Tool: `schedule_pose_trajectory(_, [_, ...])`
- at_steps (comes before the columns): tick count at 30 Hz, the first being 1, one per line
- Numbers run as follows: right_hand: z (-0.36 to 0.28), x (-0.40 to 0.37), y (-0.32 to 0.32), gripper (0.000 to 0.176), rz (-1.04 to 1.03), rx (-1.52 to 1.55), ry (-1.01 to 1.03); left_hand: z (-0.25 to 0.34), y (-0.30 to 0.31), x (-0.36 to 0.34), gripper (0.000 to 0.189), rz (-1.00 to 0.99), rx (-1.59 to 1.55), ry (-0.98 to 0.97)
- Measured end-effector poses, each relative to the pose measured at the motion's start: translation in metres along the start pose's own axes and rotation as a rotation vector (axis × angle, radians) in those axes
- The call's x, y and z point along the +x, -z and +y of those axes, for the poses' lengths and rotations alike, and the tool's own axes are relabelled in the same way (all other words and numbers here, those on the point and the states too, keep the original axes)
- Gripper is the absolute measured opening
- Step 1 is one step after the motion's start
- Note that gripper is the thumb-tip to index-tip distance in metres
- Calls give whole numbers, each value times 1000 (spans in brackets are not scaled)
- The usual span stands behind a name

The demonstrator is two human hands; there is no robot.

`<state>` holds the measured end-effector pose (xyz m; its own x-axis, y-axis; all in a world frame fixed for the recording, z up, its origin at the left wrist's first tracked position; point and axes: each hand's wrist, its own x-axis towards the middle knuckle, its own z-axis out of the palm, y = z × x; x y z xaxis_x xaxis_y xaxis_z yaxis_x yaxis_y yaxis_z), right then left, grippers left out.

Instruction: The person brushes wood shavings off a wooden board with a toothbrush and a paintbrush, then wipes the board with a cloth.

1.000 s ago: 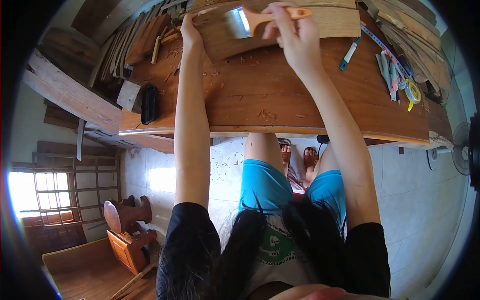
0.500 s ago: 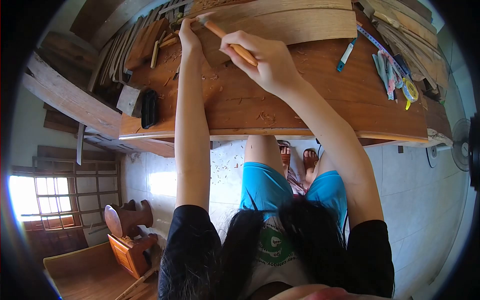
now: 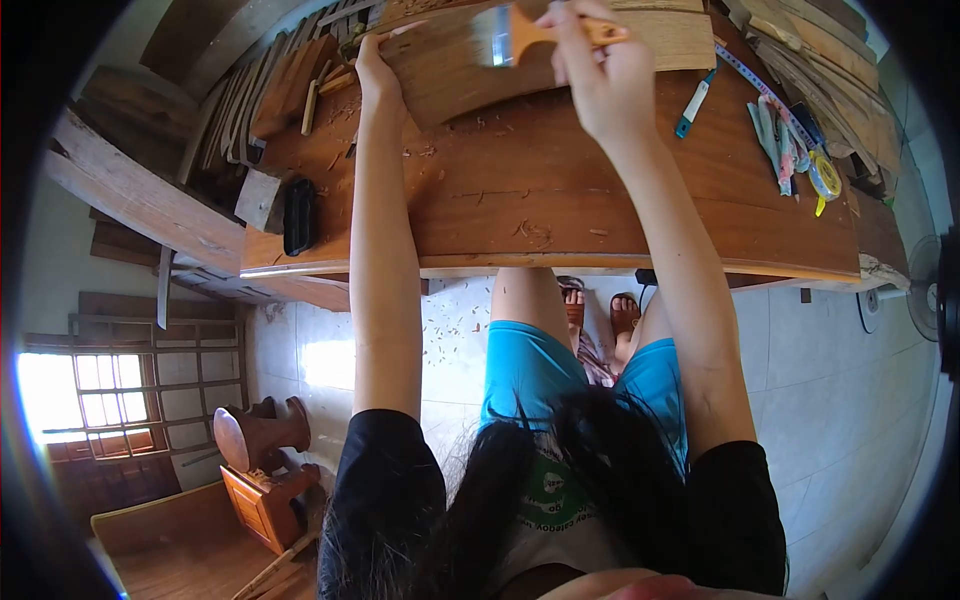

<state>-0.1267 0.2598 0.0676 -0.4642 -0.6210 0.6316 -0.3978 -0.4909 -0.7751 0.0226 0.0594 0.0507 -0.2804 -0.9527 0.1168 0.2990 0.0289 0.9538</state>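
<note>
A brown desk (image 3: pixel 520 215) is standing before the person, with wood shavings (image 3: pixel 536 234) lying scattered on it. The right hand (image 3: pixel 605 75) is grasping a brush (image 3: pixel 524 38), its fingers wrapping the orange handle; the blurred bristles are pointing left over a wooden board (image 3: pixel 440 85) at the desk's far side. The left hand (image 3: pixel 376 72) is touching the board's left end; whether its fingers are clenching it, I cannot tell.
</note>
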Motion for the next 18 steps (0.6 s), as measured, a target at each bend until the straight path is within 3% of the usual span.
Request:
schedule_pose_trajectory(2, [3,4,9,21,190,-182,192,3,-3,-4,34,24,21,21])
schedule_pose_trajectory(4, [-9,5,14,23,317,-293,300,1,-5,-4,35,38,-3,23])
schedule_pose_trajectory(5, [-14,4,15,24,383,-498,294,1,-5,-3,35,45,-15,23])
schedule_pose_trajectory(7, [-34,5,10,22,138,-766,-77,4,-7,-7,36,61,-13,40])
schedule_pose_trajectory(9, [8,-3,-1,9,296,-661,559,3,-7,-7,36,64,-14,42])
schedule_pose_trajectory(10, [7,-11,-7,1,144,-790,474,1,-5,-4,36,60,-15,34])
schedule_pose_trajectory(12, [14,-17,-30,9,31,-565,652,-1,-3,0,35,41,-24,16])
schedule_pose_trajectory(14, [17,-25,-46,18,-106,-545,753,-3,-2,3,34,10,-45,-2])
schedule_pose_trajectory(16, [12,-37,-55,16,-256,-397,664,-26,25,38,32,-10,323,-285])
schedule_pose_trajectory(18, [8,-43,-59,13,-369,-239,568,-23,24,37,32,0,355,-333])
